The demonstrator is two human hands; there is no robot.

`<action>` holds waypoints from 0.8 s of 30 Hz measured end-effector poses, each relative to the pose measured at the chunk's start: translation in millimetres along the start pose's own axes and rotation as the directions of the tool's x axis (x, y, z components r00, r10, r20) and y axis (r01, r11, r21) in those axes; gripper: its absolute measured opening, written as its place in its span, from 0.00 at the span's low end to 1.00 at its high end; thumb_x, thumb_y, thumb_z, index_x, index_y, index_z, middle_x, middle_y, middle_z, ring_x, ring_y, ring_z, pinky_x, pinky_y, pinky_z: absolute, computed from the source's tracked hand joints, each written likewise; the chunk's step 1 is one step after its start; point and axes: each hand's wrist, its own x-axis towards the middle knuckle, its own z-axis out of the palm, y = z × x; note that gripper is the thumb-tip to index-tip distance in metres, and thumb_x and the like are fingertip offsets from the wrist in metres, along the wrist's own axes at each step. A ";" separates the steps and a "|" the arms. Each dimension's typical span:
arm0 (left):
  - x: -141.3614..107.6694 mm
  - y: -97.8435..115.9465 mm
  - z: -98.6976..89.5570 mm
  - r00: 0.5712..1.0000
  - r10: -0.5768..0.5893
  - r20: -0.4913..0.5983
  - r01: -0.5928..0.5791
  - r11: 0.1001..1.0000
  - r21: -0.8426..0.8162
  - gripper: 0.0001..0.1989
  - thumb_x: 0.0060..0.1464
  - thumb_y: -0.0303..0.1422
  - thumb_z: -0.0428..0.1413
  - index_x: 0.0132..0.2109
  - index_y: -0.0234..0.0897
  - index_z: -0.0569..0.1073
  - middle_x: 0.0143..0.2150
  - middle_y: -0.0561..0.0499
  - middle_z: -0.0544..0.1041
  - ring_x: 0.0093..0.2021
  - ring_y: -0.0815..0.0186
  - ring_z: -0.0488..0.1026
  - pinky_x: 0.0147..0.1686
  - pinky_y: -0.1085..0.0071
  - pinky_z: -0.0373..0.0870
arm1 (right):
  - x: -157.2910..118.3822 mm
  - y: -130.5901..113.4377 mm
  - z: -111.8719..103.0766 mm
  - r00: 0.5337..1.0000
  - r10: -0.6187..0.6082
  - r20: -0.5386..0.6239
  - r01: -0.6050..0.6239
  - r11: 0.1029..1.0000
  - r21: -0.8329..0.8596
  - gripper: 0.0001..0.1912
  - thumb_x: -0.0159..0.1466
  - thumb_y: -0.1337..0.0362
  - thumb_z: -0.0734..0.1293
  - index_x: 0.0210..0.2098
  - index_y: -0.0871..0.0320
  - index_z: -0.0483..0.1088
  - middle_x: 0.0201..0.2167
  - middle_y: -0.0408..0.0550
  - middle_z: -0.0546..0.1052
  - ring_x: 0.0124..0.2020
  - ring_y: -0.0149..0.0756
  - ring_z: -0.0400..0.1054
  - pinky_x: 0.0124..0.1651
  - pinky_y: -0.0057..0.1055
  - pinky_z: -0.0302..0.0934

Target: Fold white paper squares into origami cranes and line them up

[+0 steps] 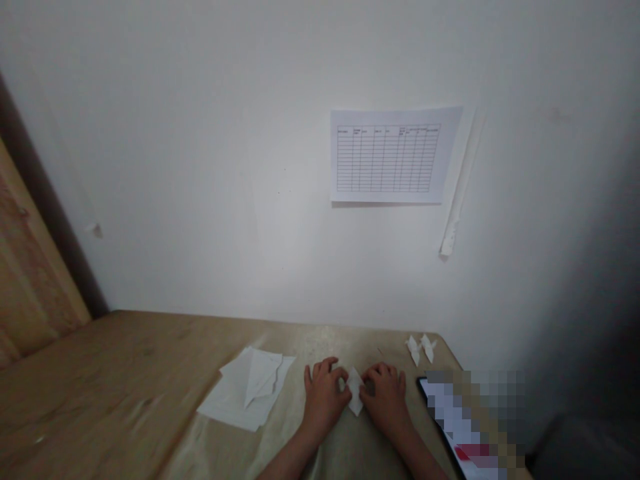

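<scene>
A small folded piece of white paper (355, 392), diamond-shaped, lies between my two hands on the table. My left hand (326, 393) pinches its left edge with thumb and forefinger, the other fingers bent outward. On the opposite edge, my right hand (386, 397) grips the paper the same way. To the left is a loose stack of white paper sheets (230, 403), with folded pieces on top. Two small folded paper figures (413, 350) stand near the far right corner.
A tablet or phone (453, 427), partly blurred out, lies along the right table edge. The brown table (125, 373) meets a white wall, where a printed chart (387, 157) hangs. A wooden panel (35, 267) stands at the left.
</scene>
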 end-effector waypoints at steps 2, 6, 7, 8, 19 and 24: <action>-0.3 0.2 -0.1 1.000 0.005 0.000 -0.005 1.000 0.003 0.11 0.50 0.34 0.58 0.42 0.48 0.79 0.62 0.52 0.72 0.63 0.55 0.64 0.69 0.46 0.37 | 0.5 0.6 1.1 1.000 -0.011 -0.011 0.011 1.000 -0.007 0.09 0.60 0.63 0.65 0.39 0.50 0.76 0.47 0.48 0.76 0.56 0.47 0.63 0.66 0.51 0.40; -0.2 -2.5 0.8 0.999 0.037 0.001 -0.037 0.999 -0.003 0.12 0.51 0.33 0.57 0.44 0.49 0.79 0.61 0.52 0.72 0.63 0.55 0.64 0.68 0.44 0.38 | 0.8 4.0 1.9 0.999 -0.040 0.003 0.040 0.999 0.007 0.09 0.58 0.65 0.66 0.38 0.50 0.76 0.46 0.48 0.76 0.55 0.46 0.63 0.64 0.47 0.44; 0.2 -4.0 1.2 0.999 0.045 -0.001 -0.045 0.999 -0.004 0.12 0.52 0.33 0.57 0.44 0.49 0.78 0.60 0.52 0.72 0.63 0.55 0.64 0.68 0.44 0.39 | 0.8 5.5 1.7 0.998 -0.055 0.005 0.055 0.998 0.020 0.09 0.58 0.65 0.66 0.38 0.50 0.76 0.46 0.48 0.76 0.55 0.46 0.63 0.64 0.45 0.44; 0.7 -5.9 1.7 0.999 0.051 -0.005 -0.051 0.999 -0.005 0.11 0.53 0.33 0.57 0.44 0.49 0.79 0.60 0.52 0.72 0.63 0.55 0.65 0.68 0.44 0.39 | 0.9 7.1 1.3 0.997 -0.074 0.007 0.074 0.997 0.037 0.09 0.58 0.65 0.66 0.38 0.51 0.76 0.46 0.48 0.75 0.55 0.45 0.63 0.64 0.44 0.45; 7.8 -17.2 -1.3 0.997 0.071 0.037 -0.071 0.997 -0.009 0.09 0.55 0.37 0.59 0.44 0.53 0.79 0.58 0.54 0.74 0.62 0.56 0.65 0.68 0.40 0.36 | 3.2 18.2 -14.4 0.967 -0.240 0.087 0.226 0.963 0.147 0.19 0.56 0.71 0.64 0.43 0.47 0.77 0.50 0.45 0.75 0.57 0.42 0.61 0.63 0.37 0.49; 10.0 -20.0 -6.9 0.990 0.102 0.093 -0.102 0.995 -0.003 0.11 0.52 0.40 0.62 0.44 0.53 0.79 0.61 0.53 0.72 0.64 0.54 0.63 0.68 0.39 0.35 | 2.0 16.9 -12.7 0.968 -0.222 0.116 0.207 0.970 0.129 0.13 0.61 0.63 0.66 0.43 0.46 0.78 0.50 0.46 0.75 0.58 0.44 0.60 0.66 0.41 0.45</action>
